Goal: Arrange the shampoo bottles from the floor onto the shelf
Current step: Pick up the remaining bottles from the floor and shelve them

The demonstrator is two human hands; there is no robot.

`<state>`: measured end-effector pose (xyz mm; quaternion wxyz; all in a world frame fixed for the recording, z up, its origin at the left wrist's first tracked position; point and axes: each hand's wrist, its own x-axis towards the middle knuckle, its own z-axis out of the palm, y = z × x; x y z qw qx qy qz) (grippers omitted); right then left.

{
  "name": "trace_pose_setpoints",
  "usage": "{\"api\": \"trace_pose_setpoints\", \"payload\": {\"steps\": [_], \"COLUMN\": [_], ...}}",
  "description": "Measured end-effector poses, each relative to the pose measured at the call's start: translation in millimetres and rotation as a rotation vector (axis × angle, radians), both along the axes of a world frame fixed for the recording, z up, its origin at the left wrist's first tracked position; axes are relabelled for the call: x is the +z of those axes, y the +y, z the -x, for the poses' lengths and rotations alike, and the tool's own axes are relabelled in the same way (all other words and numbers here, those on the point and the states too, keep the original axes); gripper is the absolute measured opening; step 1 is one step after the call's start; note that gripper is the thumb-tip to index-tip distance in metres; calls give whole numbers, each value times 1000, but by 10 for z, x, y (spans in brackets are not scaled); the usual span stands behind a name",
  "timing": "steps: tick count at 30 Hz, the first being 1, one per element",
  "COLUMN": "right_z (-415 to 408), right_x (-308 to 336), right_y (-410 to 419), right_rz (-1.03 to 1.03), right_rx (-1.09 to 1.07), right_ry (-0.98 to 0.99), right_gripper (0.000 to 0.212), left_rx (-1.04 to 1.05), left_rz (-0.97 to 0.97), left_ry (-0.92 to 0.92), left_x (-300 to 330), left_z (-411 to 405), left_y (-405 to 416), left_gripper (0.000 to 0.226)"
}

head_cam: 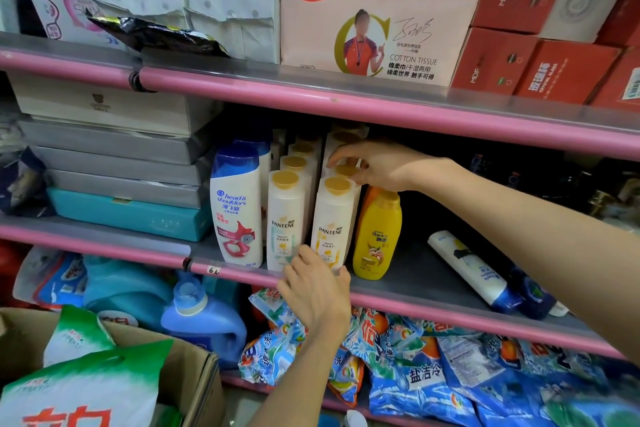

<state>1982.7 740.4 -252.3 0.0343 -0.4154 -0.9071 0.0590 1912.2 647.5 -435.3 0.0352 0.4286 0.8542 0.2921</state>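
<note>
Front Pantene bottle (330, 222), shelf (398, 282) front edge: left hand (317, 291) grips its base, squaring it; right hand (372, 166) pinches the cap (346, 170) behind (steadying row).

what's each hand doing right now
Left hand: grips the base of the front white Pantene shampoo bottle with the gold cap.
Right hand: fingers touch the gold caps of the bottles behind; a grip cannot be told.

Left hand (317, 291) comes up from 6 o'clock on a bare forearm, back of the hand toward me, fingers curled forward at 12. Right hand (370, 165) reaches in from 4 o'clock, arm nearly straight, wrist bent, fingertips (334, 160) pinched downward toward 9.
</note>
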Motion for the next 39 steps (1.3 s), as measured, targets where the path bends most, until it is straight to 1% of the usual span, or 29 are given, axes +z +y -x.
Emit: {"api": "trace_pose_setpoints", "payload": {"steps": [3, 8, 19, 21, 27, 29, 30, 33, 35, 37, 39], "right_z": [-4, -7, 70, 69, 26, -25, -50, -106, -129, -148, -164], "right_x": [-18, -37, -14, -16, 67, 84, 68, -126, -363, -646, -949], "right_y": [7, 14, -23, -27, -187, -344, -451, -870, -1167, -1403, -1549], "right_rz": [-1, -17, -16, -20, -31, -101, -150, -224, -184, -97, -3], "right_rx": [-8, -16, 5, -8, -64, -88, -94, -98, -104, -118, -162], "right_ry": [30, 60, 53, 43, 23, 82, 144, 420, 538, 573, 596], "right_gripper": [34, 35, 33, 35, 45, 44, 42, 30, 25, 22, 20], "left_rx": [-5, -28, -60, -79, -175, -197, -213, -260, -277, -305, -325], "left_rz": [4, -3, -3, -20, -130, -168, -187, -209, -199, -183, -156], "left_ry": [14, 29, 37, 11, -182, -245, -271, -342, -392, -417, -443], "left_x": [-4, -16, -42, -42, 33, 67, 79, 63, 3, -92, -223], "left_z": [15, 40, 47, 52, 89, 94, 94, 69, 52, 45, 58], "left_y": [2, 1, -12, -23, -208, -296, -346, -531, -661, -786, -900], "left_gripper": [47, 45, 49, 50, 54, 55, 53, 44, 37, 24, 18]}}
